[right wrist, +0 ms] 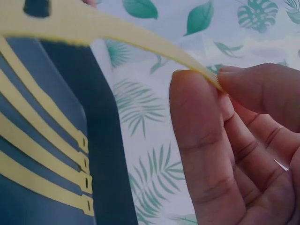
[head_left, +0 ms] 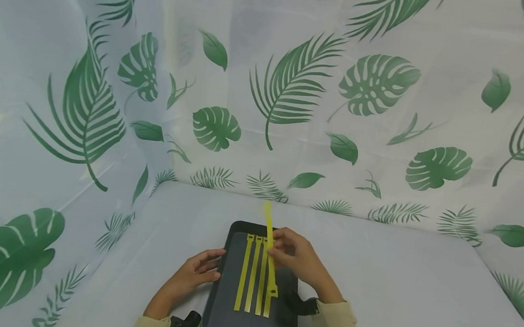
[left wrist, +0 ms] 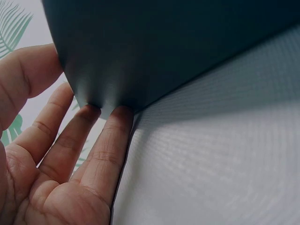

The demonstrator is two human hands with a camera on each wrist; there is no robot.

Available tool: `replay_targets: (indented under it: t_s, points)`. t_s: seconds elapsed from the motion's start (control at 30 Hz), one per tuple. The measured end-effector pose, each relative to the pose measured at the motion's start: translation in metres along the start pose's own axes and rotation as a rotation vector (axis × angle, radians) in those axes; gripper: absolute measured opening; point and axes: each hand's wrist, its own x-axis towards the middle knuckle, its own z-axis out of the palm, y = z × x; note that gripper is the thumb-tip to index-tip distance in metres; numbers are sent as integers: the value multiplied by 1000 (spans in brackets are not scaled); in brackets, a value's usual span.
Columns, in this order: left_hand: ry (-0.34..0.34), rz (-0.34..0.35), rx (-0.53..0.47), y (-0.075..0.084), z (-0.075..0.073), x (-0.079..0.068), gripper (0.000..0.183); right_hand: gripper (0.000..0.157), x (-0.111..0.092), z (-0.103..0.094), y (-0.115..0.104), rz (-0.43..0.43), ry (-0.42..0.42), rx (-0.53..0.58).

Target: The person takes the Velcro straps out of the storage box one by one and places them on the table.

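Observation:
My right hand (head_left: 301, 259) pinches a yellow hook-and-loop cable tie (head_left: 272, 274) between thumb and fingertip, over the right part of a dark grey tray (head_left: 283, 324). The slotted head of this tie points toward me in the head view; its tail sticks up past the tray's far edge. Beneath it, several more yellow cable ties (right wrist: 44, 96) lie side by side lengthwise in the tray, slotted heads at the far end. At the tray's left side, my left hand (head_left: 190, 275) touches the outer wall with its fingertips (left wrist: 121, 117), fingers fairly straight.
The tray lies on a white-covered table (head_left: 400, 287). Behind and to the left hangs a white curtain (head_left: 298, 171) with green leaf prints. Black wrist mounts (head_left: 186, 323) sit at both sleeve cuffs, the right one overlapping the tray's edge in the head view.

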Motion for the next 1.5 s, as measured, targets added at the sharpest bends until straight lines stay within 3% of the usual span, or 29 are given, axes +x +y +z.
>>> replay_targets:
  t_s: [0.4, 0.97, 1.5]
  points:
    - [19, -30, -3, 2, 2, 1, 64, 39, -16, -10, 11, 53, 31, 104]
    - [36, -51, 0, 2, 3, 1, 66, 49, -45, -39, 29, 215, 104, 205]
    - [42, -63, 8, 3, 4, 0, 67, 42, -64, -55, 49, 329, 56, 253]
